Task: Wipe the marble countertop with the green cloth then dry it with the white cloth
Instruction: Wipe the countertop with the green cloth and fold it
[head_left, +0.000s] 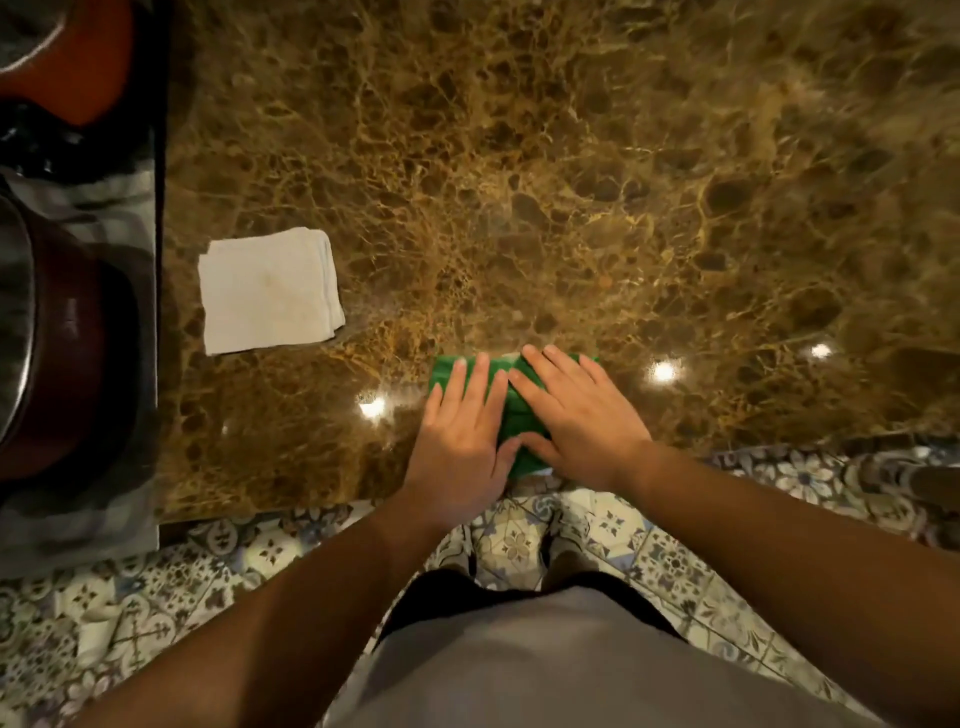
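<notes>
Under the flat, spread left hand (460, 436) and right hand (574, 415), which press without gripping, the folded green cloth (511, 410) lies near the brown marble countertop (571, 182) edge, so a pull backwards could drag it off, while the folded white cloth (270, 291) waits left.

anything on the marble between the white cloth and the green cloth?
No. In the head view the countertop between the white cloth and the green cloth is bare marble, apart from a light reflection.
</notes>
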